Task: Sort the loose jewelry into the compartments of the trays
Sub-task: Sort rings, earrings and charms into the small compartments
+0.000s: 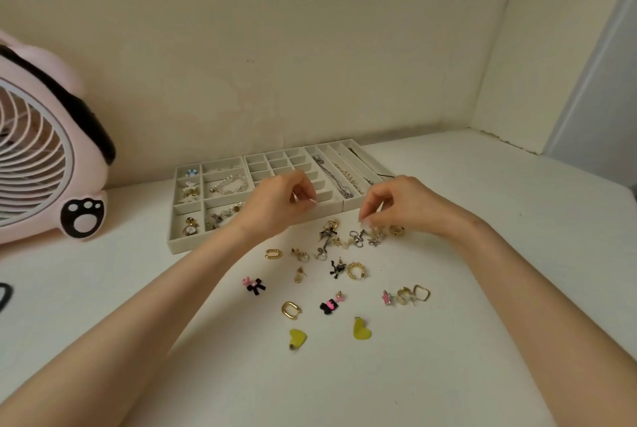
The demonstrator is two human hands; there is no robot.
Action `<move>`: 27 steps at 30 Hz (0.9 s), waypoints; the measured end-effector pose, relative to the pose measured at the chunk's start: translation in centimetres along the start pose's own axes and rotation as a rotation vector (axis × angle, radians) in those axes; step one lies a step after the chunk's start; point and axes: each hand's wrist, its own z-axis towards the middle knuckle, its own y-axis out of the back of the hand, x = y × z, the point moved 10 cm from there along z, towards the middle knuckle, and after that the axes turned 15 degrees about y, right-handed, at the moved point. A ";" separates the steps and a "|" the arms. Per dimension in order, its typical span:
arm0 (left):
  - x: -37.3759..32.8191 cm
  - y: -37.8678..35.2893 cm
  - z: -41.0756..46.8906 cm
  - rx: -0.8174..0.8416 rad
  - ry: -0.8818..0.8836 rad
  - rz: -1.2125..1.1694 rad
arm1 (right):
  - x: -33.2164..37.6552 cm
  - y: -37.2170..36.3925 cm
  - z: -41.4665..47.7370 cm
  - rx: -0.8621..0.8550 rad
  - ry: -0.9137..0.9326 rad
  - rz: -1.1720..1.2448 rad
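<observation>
Three cream trays stand side by side at the back of the table: a left tray (174, 222) with earrings and bead bracelets, a middle grid tray (249, 164), and a right tray (345, 203) with chains in long slots. My left hand (281, 202) hovers over the grid tray's front row, fingers curled and thumb near the forefinger; I cannot tell whether it holds anything. My right hand (393, 206) pinches a small silver earring (362, 224) at the top of a tangled heap of loose jewelry (355, 240) just in front of the trays.
More loose pieces lie nearer me: gold oval hoops (291, 310), two yellow-green hearts (361, 329), pink-and-black bows (254, 285), a gold ring (356, 270), a pink star (387, 298). A pink fan (44, 164) stands at the left. Walls close off the back and right.
</observation>
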 end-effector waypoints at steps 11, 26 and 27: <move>3.4 3.2 1.6 -0.152 0.150 -0.043 | 2.8 -1.3 5.6 -0.163 0.138 0.105; 5.3 2.9 2.1 -0.134 0.219 -0.012 | 4.4 -6.0 9.7 -0.002 0.194 -0.178; 5.2 2.8 2.1 -0.130 0.216 -0.016 | 4.5 -6.1 9.7 0.002 0.194 -0.208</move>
